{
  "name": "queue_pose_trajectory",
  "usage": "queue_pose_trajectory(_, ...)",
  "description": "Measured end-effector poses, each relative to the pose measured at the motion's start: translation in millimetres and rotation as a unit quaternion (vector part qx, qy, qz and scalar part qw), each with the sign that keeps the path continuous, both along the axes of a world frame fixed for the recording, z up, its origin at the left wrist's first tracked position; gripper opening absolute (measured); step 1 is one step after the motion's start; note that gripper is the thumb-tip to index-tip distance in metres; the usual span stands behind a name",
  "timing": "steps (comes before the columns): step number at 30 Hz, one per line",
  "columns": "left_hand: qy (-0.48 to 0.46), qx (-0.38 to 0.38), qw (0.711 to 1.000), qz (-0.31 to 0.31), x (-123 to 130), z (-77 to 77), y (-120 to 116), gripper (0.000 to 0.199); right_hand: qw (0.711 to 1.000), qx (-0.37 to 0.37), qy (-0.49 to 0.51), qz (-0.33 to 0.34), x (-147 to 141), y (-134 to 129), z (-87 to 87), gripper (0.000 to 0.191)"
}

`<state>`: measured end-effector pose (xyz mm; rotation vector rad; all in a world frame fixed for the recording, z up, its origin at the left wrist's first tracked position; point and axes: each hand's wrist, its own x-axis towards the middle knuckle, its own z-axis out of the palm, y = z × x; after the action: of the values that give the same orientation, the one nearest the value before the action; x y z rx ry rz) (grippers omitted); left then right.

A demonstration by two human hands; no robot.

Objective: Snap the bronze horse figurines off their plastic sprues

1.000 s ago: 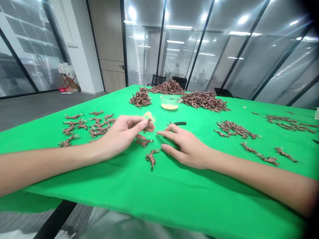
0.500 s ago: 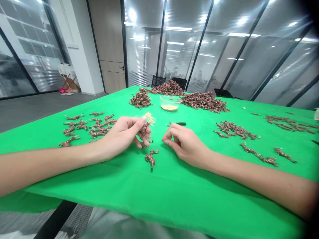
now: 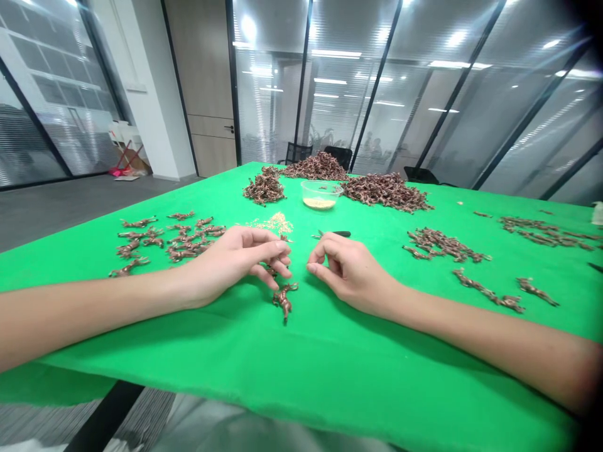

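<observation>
The left hand [image 3: 234, 257] is loosely curled, fingers drooping toward the green cloth. A small brown animal figure [image 3: 271, 270] sits partly hidden under the fingertips, and I cannot tell whether it is held or only touched. A second figure [image 3: 283, 301] lies just below those fingers, apart from them. The right hand [image 3: 351, 273] makes a narrow pinch, thumb and forefinger close together with nothing visible between them.

Between the hands, toward the table's [image 3: 330, 358] far side, lie a scatter of golden bits [image 3: 276, 223] and a pair of black-handled pliers [image 3: 333, 234]. Beyond them, a clear plastic bowl [image 3: 320, 194] holds yellow grains, flanked by heaps of brown figures [image 3: 386, 193]. Looser rows of figures [image 3: 169, 242] spread toward the left and right edges.
</observation>
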<state>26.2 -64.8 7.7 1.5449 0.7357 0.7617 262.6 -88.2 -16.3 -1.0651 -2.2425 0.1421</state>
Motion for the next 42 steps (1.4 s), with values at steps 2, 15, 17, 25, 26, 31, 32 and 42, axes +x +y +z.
queue_pose_trajectory(2, -0.003, -0.002, 1.000, -0.012, 0.7, 1.0, -1.5, 0.032, 1.000, 0.003, -0.001, 0.002, -0.1, -0.7, 0.6, 0.007)
queue_pose_trajectory(15, 0.026, 0.042, 0.998, -0.035, -3.0, -2.7, -0.7, 0.038, 0.996, 0.025, 0.068, 0.042, -6.5, -12.5, 3.9, 0.010)
queue_pose_trajectory(17, 0.032, 0.080, 0.995, -0.051, -4.3, -3.9, 1.1, 0.037, 0.994, 0.024, 0.087, 0.056, -10.7, -19.3, 5.0, 0.011)
queue_pose_trajectory(25, 0.103, 0.214, 0.964, -0.122, -4.8, 3.6, -6.1, 0.025, 0.990, -0.017, 0.124, 0.068, -18.8, -33.2, 9.4, 0.013)
queue_pose_trajectory(26, 0.110, 0.228, 0.960, -0.121, -4.7, 4.1, -6.9, 0.023, 0.990, -0.018, 0.124, 0.069, -18.6, -33.1, 9.6, 0.013)
queue_pose_trajectory(31, 0.128, 0.279, 0.943, -0.128, -5.3, 1.4, -9.7, 0.020, 0.988, -0.018, 0.135, 0.076, -18.2, -33.8, 9.6, 0.013)
queue_pose_trajectory(32, 0.125, 0.286, 0.942, -0.126, -5.4, 0.2, -10.4, 0.020, 0.987, -0.018, 0.140, 0.078, -18.4, -34.3, 9.3, 0.013)
queue_pose_trajectory(42, 0.138, 0.291, 0.941, -0.106, -3.6, -3.2, -16.8, 0.024, 0.985, 0.016, 0.152, 0.082, -19.6, -36.9, 8.9, 0.011)
